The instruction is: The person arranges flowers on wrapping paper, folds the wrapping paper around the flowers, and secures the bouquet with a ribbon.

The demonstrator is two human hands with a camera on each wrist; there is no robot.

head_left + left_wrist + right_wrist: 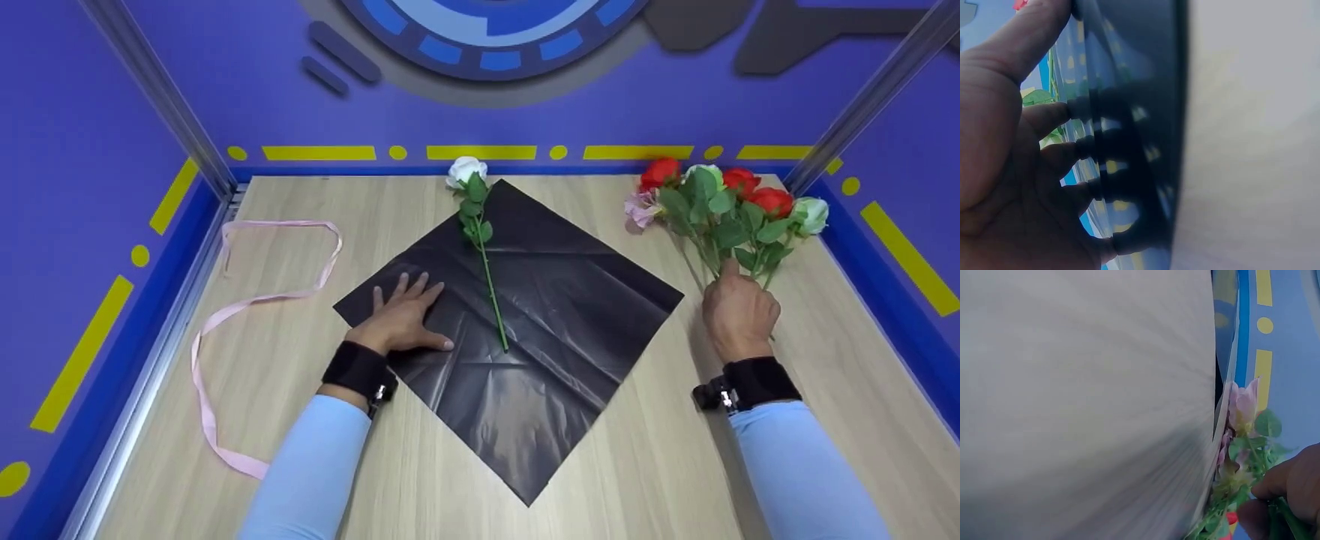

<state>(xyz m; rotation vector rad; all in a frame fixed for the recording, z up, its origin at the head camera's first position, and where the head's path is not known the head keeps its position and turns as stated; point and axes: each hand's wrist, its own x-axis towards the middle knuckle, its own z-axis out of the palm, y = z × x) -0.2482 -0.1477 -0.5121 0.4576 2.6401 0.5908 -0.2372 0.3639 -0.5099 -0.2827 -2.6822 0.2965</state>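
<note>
My left hand (403, 321), fingers spread, rests on the left side of a black wrapping sheet (577, 315), which lies creased and turned corner-up on the table. In the left wrist view the fingertips (1054, 117) touch its glossy surface. On the sheet lies a single white artificial rose (466, 172), its bloom past the upper left edge. At the right, my right hand (741, 315) pinches green stem in a bunch of artificial flowers (727, 217): red and pale blooms, with a pink flower (1244, 405). Which flower's stem it pinches is hidden.
A pink ribbon (199, 360) curves over the left of the wooden table (652, 465), one end passing under the left sleeve. Blue printed panels (225, 90) and metal posts (161, 90) border the back and sides.
</note>
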